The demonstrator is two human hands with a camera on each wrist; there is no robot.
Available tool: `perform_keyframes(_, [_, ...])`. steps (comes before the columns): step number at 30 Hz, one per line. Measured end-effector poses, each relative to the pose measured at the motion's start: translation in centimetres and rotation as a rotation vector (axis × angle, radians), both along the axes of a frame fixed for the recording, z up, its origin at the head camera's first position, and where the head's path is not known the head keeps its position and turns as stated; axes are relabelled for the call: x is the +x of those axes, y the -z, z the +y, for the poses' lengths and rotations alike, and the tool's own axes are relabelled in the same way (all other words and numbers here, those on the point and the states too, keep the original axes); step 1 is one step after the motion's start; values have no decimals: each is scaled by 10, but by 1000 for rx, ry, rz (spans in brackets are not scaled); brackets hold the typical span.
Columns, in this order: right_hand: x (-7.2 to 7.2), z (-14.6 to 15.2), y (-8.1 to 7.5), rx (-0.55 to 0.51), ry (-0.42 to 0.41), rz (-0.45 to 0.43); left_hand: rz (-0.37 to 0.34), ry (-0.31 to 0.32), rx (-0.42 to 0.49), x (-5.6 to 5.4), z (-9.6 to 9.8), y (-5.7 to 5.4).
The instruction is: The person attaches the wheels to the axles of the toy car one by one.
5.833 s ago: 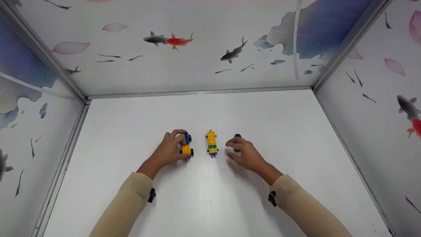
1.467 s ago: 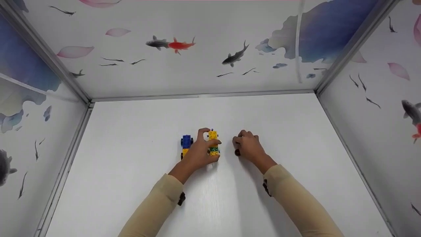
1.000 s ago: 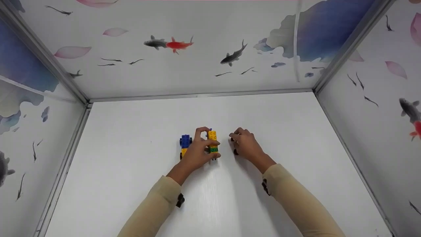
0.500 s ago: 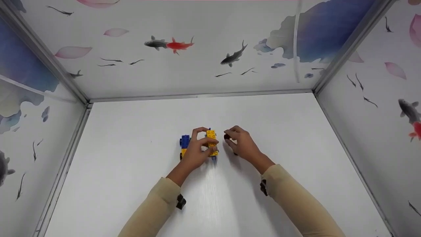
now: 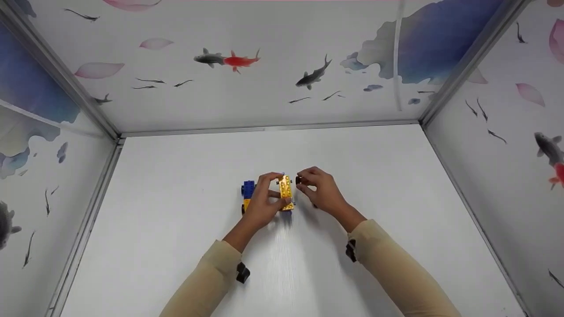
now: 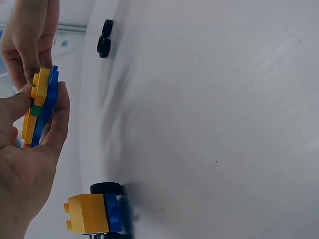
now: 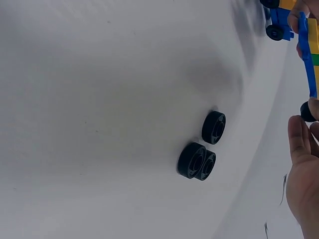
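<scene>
My left hand grips a long toy car body with yellow and green bricks on a blue base. The body is lifted off the table and tilted, and short axle stubs stick out of its sides. At its right side, my right hand pinches a small black wheel between thumb and fingers. The wheel is very close to the axle at the far end; whether they touch I cannot tell. Left of my left hand stands a blue and yellow toy car with black wheels on, partly hidden.
Three loose black wheels lie together on the white table, under and beside my right hand. Printed panels wall the table at the back and both sides.
My left hand has gone from the blue and yellow car to the long car body and raised it. My right hand has picked a wheel off the table and brought it left.
</scene>
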State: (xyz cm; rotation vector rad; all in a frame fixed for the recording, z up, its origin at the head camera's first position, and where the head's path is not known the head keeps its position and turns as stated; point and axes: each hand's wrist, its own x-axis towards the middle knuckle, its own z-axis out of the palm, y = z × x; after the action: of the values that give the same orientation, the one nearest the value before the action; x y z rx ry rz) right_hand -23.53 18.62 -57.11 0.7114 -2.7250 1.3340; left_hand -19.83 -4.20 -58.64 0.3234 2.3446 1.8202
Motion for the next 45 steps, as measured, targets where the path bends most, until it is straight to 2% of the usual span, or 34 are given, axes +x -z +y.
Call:
perform_keyframes(9, [0, -2, 1, -40, 0, -39, -28, -26, 9, 4, -2, -1])
perform_keyframes(18, [0, -7, 0, -54, 16, -123, -62, -31, 16, 7, -3, 2])
perform_keyframes(29, [4, -11, -2, -56, 25, -62, -30, -46, 12, 8, -1, 1])
perform_keyframes(37, [8, -13, -2, -33, 71, -74, -53, -40, 29, 10, 0, 2])
perform_keyframes(45, [9, -13, -4, 29, 28, -18, -33, -25, -4, 10, 1, 1])
